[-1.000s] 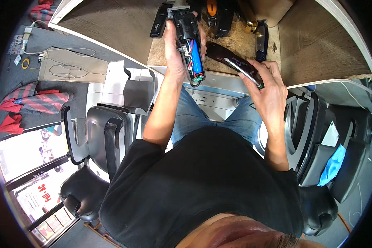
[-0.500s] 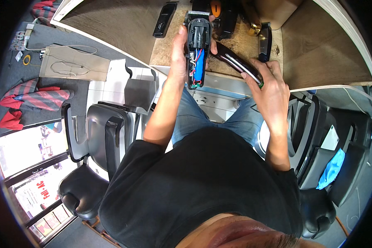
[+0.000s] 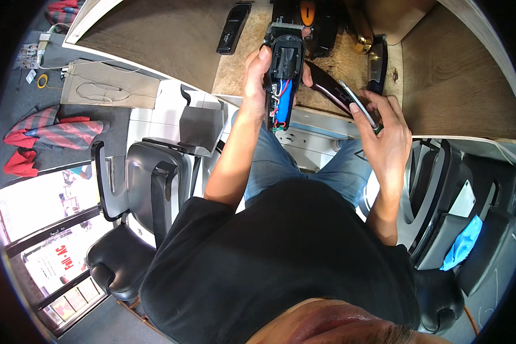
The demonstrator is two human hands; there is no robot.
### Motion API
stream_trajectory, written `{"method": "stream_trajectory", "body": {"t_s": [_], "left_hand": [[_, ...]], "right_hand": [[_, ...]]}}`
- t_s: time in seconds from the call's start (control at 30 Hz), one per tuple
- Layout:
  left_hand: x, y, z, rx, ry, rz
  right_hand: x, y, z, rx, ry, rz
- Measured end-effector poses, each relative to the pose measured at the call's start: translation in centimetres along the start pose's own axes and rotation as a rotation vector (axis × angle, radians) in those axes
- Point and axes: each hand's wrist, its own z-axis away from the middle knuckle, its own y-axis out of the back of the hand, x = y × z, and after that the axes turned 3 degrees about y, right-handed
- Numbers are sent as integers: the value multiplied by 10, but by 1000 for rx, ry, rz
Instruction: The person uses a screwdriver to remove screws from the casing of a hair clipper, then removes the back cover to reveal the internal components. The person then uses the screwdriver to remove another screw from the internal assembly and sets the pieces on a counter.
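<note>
My left hand is closed around a hair clipper, blade end away from me. Its casing is off one side, baring a blue battery, thin red and white wires and a black motor part. Just right of it, a dark glossy clipper cover slants down toward my right hand. The thumb and fingers of that hand close on the cover's near end, where a slim silver strip shows at an angle to the cover. A fingertip of my left hand, beyond the clipper, is beside the cover's far end.
On the wooden shelf lie a black trimmer, another dark trimmer, a gold-coloured device and a black item with an orange part. Black salon chairs stand on both sides. A checked cloth lies at left.
The view has shifted slightly. The silver strip, which lay along the cover, now stands at a steeper angle by my right thumb. My left hand keeps its hold on the clipper.
</note>
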Motion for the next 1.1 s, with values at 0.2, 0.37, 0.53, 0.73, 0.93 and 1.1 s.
{"method": "stream_trajectory", "body": {"t_s": [0.2,0.37,0.53,0.73,0.93,1.1], "left_hand": [[-4,3,0,-19,0,-9],[0,1,1,-15,11,30],[3,2,-1,-93,54,185],[0,1,-2,-71,19,233],[2,3,-2,-102,45,215],[-2,0,0,-55,50,139]], "right_hand": [[0,0,0,2,27,-3],[-3,1,-1,1,22,-4],[-4,0,-1,-13,-27,-9],[-4,0,-1,-9,-10,4],[-3,1,-1,-10,16,4],[-2,1,-1,-11,23,1]]}}
